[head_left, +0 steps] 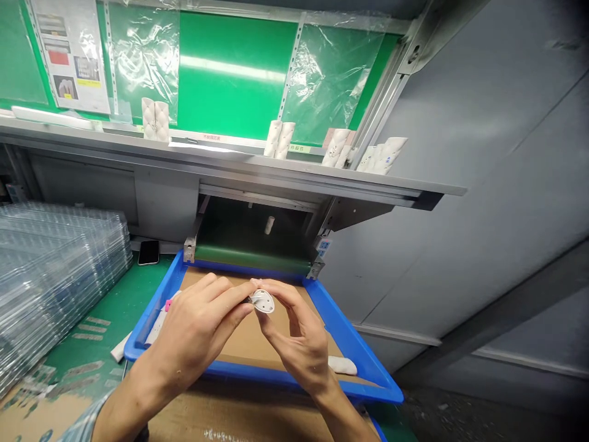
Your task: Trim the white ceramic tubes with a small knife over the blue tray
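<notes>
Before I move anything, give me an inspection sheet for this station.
Surface: green tabletop with worn strips; brown cardboard in front.
Job's things: white piece held end-on over a blue tray; another white piece lies inside at right.
Clutter: stacked clear plastic trays at left, dark-screened phone beside them.
Hands: right hand holds the white piece; left hand pinches a small dark item against it, too small to identify.
Cables: nothing seen.
Surroundings: dark green belt beyond the tray; shelf above with white cylinders; green board behind; gray wall at right.
</notes>
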Demonstrator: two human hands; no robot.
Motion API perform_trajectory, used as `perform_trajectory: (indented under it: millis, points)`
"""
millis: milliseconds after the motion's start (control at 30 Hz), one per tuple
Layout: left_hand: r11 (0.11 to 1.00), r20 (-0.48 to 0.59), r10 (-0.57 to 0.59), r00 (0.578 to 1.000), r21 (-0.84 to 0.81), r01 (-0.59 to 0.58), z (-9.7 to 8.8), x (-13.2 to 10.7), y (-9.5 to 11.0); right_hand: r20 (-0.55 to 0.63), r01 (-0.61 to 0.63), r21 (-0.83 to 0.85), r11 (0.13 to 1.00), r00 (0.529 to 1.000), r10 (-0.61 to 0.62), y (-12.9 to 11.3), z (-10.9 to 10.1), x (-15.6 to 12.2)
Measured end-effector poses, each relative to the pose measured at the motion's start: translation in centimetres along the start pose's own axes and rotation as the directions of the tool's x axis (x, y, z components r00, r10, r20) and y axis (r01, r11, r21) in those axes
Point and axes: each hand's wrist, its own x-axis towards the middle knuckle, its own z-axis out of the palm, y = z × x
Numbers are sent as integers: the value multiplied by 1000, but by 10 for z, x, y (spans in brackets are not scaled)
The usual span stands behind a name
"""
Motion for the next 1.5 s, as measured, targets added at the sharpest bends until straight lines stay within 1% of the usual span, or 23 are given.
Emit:
perform_trajectory:
  millis: [133,333,533,667,800,900,1000,1200,1367,1500]
  points:
    - [1000,-27,25,999,10,-25,1,1,-2,1,15,-19,1000,1000,-15,-1,0,1]
    - [1000,-8,4,1000,22,-4,1,1,-2,10,23,-51,998,1000,-22,-3,-1,2]
    - [1000,-26,18,999,13,-18,1,1,-4,11,45,-63,997,999,-45,-4,-1,4]
    - [1000,-12,-10,1000,-21,9,3,1,-6,21,67,-82,994,998,-65,-4,-2,4]
    - [994,18,-55,998,-94,56,2,0,-9,31,107,-106,989,994,-105,-3,-3,4]
    - [988,10,-43,999,-147,44,1,0,-12,35,128,-110,986,992,-125,-2,-3,4]
    - [988,-10,-28,1000,-152,26,0,-1,-14,33,118,-116,986,993,-115,-1,-3,4]
    - [992,10,-49,999,-116,49,2,-2,-15,44,102,-102,989,994,-98,-2,-3,4]
    - [993,-8,-45,999,-110,44,3,-2,-16,42,103,-89,991,994,-100,-3,-3,4]
    - [987,6,-62,998,-149,63,1,0,-16,42,58,-43,997,998,-56,-2,-3,4]
